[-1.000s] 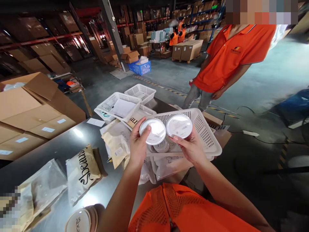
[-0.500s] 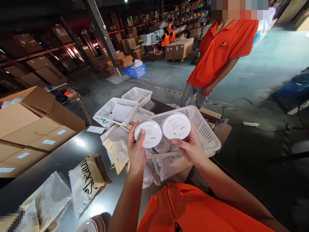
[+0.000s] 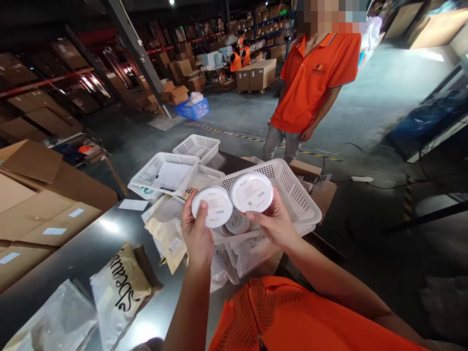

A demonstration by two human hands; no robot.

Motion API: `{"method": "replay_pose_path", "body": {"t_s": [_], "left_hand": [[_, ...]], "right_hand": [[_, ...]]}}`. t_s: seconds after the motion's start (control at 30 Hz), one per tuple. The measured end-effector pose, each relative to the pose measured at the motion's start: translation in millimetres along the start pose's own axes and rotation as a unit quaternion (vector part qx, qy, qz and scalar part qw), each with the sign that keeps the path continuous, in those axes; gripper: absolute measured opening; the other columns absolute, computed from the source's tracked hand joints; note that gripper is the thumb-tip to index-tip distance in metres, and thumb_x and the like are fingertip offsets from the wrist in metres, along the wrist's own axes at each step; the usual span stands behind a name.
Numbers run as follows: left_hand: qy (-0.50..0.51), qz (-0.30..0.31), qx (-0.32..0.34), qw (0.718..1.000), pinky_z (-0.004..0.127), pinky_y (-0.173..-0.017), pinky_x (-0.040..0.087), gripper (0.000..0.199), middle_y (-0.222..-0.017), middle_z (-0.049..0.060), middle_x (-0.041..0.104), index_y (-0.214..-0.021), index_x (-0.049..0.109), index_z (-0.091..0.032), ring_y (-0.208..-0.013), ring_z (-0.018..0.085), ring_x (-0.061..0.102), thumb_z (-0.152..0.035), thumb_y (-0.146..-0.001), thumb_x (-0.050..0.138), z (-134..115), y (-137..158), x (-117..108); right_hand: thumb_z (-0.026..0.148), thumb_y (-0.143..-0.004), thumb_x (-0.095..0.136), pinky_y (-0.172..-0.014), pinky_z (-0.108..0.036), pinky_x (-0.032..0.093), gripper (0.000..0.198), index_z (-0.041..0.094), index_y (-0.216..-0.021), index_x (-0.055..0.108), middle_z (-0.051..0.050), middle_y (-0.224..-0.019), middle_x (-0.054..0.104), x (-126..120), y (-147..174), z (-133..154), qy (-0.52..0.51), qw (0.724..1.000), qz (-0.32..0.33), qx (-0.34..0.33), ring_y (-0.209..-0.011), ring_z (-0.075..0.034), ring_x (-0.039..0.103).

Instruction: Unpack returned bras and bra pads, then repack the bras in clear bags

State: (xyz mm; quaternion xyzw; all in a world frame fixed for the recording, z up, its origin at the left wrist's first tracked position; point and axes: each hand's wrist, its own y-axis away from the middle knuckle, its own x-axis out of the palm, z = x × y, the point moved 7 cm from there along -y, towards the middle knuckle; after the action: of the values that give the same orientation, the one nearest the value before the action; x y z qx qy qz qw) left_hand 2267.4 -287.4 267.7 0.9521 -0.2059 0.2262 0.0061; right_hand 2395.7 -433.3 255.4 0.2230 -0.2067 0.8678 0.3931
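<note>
Upright in each grip, a round tin (image 3: 212,206).

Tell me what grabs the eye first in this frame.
Two round white tins held up side by side at centre: one in the left hand, left tin, one in the right hand, right tin, labels facing the camera. Behind them sits a white perforated basket on the steel table. A person in an orange shirt stands beyond.

Two round white tins (image 3: 212,206) (image 3: 251,191) (side by side)
</note>
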Motion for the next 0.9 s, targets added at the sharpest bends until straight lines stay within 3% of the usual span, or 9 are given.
{"method": "replay_pose_path", "body": {"t_s": [0.43,0.73,0.9], "left_hand": [[0.002,-0.019,0.004,1.000,0.025,-0.083,0.055,0.048,-0.113,0.004,0.071,-0.119,0.067,-0.027,-0.100,0.017,0.067,-0.040,-0.075,0.080,8,-7,-4],[0.011,-0.036,-0.013,0.999,0.030,-0.087,0.054,0.055,-0.113,0.006,0.070,-0.120,0.064,-0.024,-0.103,0.020,0.066,-0.044,-0.071,0.081,12,-10,-7],[0.005,-0.043,-0.037,0.998,0.030,-0.091,0.052,0.057,-0.123,0.007,0.066,-0.121,0.061,-0.024,-0.112,0.022,0.063,-0.049,-0.073,0.079,24,-15,-7]], "right_hand": [[0.022,-0.059,0.088,-0.101,-0.044,0.050,0.071,0.033,-0.117,0.048,0.000,-0.121,0.057,-2,-7,-13,-0.013,1.000,0.001,0.005,-0.109,-0.020,0.057],[0.018,-0.059,0.087,-0.087,-0.035,0.056,0.068,0.033,-0.115,0.052,0.001,-0.117,0.060,-4,-13,-11,-0.010,0.999,-0.027,0.026,-0.106,-0.019,0.058],[0.034,-0.069,0.079,-0.082,-0.032,0.056,0.049,0.029,-0.113,0.059,-0.002,-0.107,0.065,-8,-27,-30,-0.024,0.993,-0.034,0.113,-0.103,-0.021,0.061]]}}
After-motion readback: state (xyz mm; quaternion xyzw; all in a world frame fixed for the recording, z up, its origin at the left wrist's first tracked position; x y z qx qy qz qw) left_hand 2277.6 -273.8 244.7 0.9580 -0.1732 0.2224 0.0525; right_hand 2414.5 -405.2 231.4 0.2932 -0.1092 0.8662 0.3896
